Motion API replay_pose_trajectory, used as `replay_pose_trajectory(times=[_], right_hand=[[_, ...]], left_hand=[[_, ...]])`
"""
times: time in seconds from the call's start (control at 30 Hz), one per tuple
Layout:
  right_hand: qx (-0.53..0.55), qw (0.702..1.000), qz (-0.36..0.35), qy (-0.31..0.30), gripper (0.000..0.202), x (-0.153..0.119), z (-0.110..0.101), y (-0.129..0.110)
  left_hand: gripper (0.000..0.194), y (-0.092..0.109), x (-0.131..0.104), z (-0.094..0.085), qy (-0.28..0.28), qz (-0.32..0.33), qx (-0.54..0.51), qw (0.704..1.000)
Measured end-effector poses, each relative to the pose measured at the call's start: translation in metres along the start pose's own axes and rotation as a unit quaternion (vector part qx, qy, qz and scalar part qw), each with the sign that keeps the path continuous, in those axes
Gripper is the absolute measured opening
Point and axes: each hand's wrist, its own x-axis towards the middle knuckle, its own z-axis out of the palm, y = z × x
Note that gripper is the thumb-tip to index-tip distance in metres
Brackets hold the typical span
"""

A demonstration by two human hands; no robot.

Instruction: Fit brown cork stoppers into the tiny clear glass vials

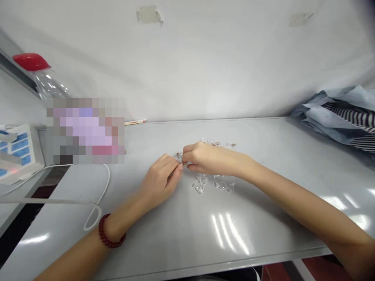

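Observation:
My left hand [161, 177] and my right hand [200, 158] meet fingertip to fingertip above the table. Both are closed in a pinch, and what lies between the fingers is mostly hidden. Right by the fingertips shows a small clear bottle-like piece [179, 156] with a brown bit on it; whether it is held or lies on the table I cannot tell. Nearer to me, a tiny clear bottle [198, 188] rests on its side, with several more clear pieces [225, 186] beside it. Behind my right hand lie others, some with brown bits [233, 144] like stoppers.
The grey table [181, 234] meets a white wall. At left are a power strip [17, 152], a white cable [105, 187], a red-capped clear bottle [49, 84] and a blurred-out purple item [84, 130]. A thin pen-like stick [135, 122] lies behind; bluish cloth [328, 113] sits at right.

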Motion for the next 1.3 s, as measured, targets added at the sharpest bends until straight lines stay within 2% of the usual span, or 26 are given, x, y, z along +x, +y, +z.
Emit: replay_pose_trajectory(times=[0.1, 0.2, 0.3, 0.37, 0.43, 0.5, 0.6, 0.7, 0.83, 0.97, 1.1, 1.23, 1.3], right_hand=[[-0.010, 0.999, 0.028, -0.022, 0.031, -0.005, -0.004, 0.004], [0.009, 0.996, 0.065, -0.060, 0.033, -0.009, -0.008, 0.010], [0.020, 0.986, 0.109, -0.123, 0.025, -0.013, -0.013, 0.013], [0.028, 0.982, 0.118, -0.144, 0.015, -0.014, -0.017, 0.014], [0.032, 0.986, 0.107, -0.124, 0.007, -0.014, -0.019, 0.014], [0.035, 0.995, 0.078, -0.053, 0.011, -0.011, -0.015, 0.015], [0.037, 0.996, 0.025, 0.079, 0.022, 0.002, 0.002, 0.017], [0.004, 0.990, -0.041, 0.138, 0.029, 0.015, 0.026, 0.020], [-0.013, 0.983, -0.115, 0.142, 0.025, 0.023, 0.045, 0.028], [0.010, 0.983, -0.128, 0.133, 0.021, 0.024, 0.046, 0.036], [-0.029, 0.981, -0.143, 0.129, 0.026, 0.027, 0.043, 0.035], [-0.044, 0.985, -0.114, 0.118, 0.024, 0.025, 0.035, 0.030], [-0.001, 0.990, -0.074, 0.122, 0.023, 0.021, 0.027, 0.029]], left_hand=[[0.023, -0.001, 0.000, -0.005, -0.008, -0.005, -0.004, 1.000], [0.017, -0.004, 0.001, -0.010, -0.057, 0.025, 0.020, 0.998], [0.014, -0.006, 0.002, -0.013, -0.101, 0.030, 0.050, 0.993], [0.011, -0.006, 0.002, -0.013, -0.106, 0.020, 0.062, 0.992], [0.007, -0.006, 0.001, -0.010, -0.099, 0.016, 0.071, 0.992], [0.011, -0.006, -0.001, -0.006, -0.105, 0.025, 0.075, 0.991], [0.012, -0.008, -0.003, 0.001, -0.123, 0.045, 0.070, 0.989], [0.014, -0.008, -0.004, 0.004, -0.127, 0.052, 0.063, 0.989], [0.020, -0.004, -0.004, 0.006, -0.121, 0.051, 0.070, 0.989], [0.025, -0.005, -0.005, 0.010, -0.119, 0.078, 0.095, 0.985], [0.021, -0.008, -0.005, 0.014, -0.114, 0.083, 0.110, 0.984], [0.018, -0.006, -0.004, 0.012, -0.087, 0.076, 0.115, 0.987], [0.019, -0.004, -0.003, 0.011, -0.038, 0.050, 0.115, 0.991]])
